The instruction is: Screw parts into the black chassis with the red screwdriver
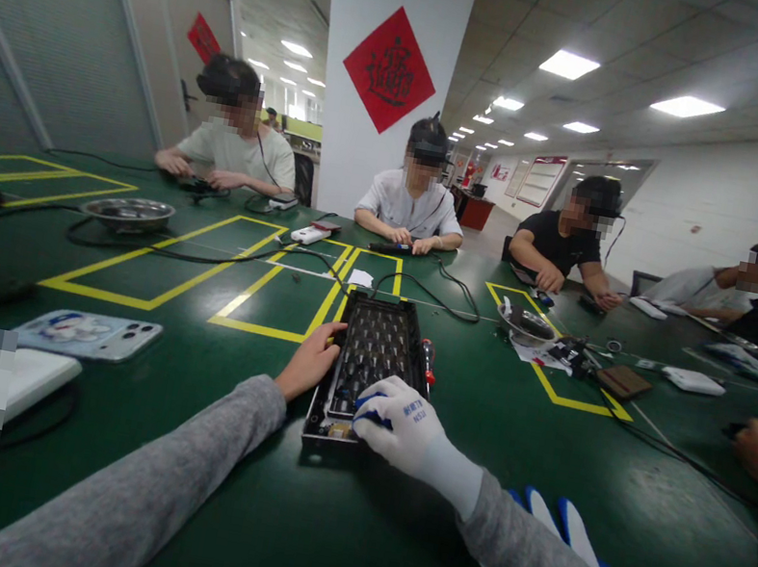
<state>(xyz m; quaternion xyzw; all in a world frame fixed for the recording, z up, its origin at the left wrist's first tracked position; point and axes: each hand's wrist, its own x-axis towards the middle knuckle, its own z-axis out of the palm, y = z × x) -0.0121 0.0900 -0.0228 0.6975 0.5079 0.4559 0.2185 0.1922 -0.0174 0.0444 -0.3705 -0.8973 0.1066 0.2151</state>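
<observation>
A black open tool case (pixel 313 420) lies lengthwise in front of me on the green table. Inside it is a dark tray (pixel 375 342) with rows of small metal pieces that look like bits or sockets. My left hand (pixel 313 360), bare, grips the case's left edge, with its fingertips partly hidden. My right hand (pixel 402 424) wears a white glove with blue on the palm side. Its fingers curl over the near right part of the tray; what they hold, if anything, is hidden. A red-handled tool (pixel 428 363) lies against the case's right side.
A phone (pixel 95 335) and a white device (pixel 42 385) lie to my left. A spare blue-and-white glove (pixel 570 532) sits by my right forearm. Metal bowls (pixel 127 213), cables and yellow tape outlines are farther back. Several people sit around the table.
</observation>
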